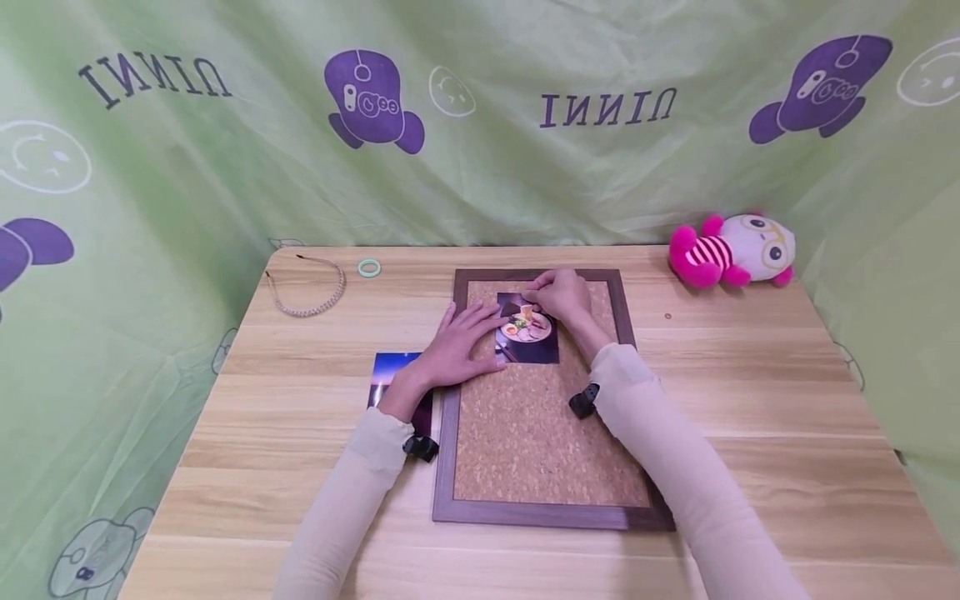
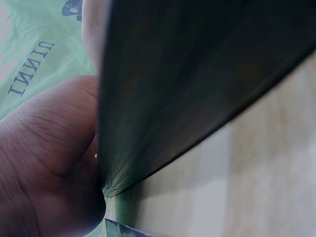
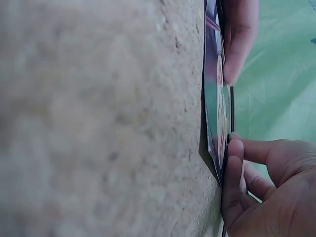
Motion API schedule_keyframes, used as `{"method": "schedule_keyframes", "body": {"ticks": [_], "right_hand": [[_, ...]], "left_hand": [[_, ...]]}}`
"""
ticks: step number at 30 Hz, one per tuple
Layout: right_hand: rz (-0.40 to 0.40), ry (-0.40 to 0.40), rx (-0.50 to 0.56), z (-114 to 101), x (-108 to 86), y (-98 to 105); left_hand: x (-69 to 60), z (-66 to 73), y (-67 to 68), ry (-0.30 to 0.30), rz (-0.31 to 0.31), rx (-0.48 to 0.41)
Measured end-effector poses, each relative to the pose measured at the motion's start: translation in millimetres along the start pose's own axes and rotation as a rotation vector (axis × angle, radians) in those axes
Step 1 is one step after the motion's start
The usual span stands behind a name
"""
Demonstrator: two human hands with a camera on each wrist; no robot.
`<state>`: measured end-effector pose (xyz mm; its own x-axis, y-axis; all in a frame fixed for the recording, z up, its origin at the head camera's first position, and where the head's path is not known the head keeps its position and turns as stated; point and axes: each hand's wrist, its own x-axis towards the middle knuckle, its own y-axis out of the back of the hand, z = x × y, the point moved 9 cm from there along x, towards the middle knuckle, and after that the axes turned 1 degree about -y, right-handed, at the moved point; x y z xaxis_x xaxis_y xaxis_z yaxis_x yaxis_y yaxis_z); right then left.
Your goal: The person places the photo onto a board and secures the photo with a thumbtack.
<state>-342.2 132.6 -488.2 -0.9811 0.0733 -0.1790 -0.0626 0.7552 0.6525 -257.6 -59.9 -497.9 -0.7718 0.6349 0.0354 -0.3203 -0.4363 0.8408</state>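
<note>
In the head view, a photo of a bowl of food with egg and meat slices lies on the upper part of a cork board with a dark frame. My left hand rests across the frame's left side, fingers spread, fingertips on the photo's left edge. My right hand is at the photo's upper right corner. In the right wrist view, the right thumb and index finger pinch a tiny dark piece, mostly hidden. The photo's near edge stands slightly off the cork. A dark surface fills much of the left wrist view.
A second photo of a blue-purple sky lies left of the board, partly under the left forearm. Farther back are a beaded headband and a mint ring. At right are a pink plush toy and a tiny brownish disc.
</note>
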Motion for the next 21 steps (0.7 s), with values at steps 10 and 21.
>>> {"method": "schedule_keyframes", "body": {"ticks": [10, 21], "right_hand": [[-0.045, 0.106, 0.152, -8, -12.8, 10], [-0.091, 0.242, 0.07, -10, -31.4, 35]], "left_hand": [[-2.6, 1.5, 6.4, -0.01, -0.001, -0.005], [-3.0, 1.8, 16.4, -0.038, 0.067, -0.038]]}}
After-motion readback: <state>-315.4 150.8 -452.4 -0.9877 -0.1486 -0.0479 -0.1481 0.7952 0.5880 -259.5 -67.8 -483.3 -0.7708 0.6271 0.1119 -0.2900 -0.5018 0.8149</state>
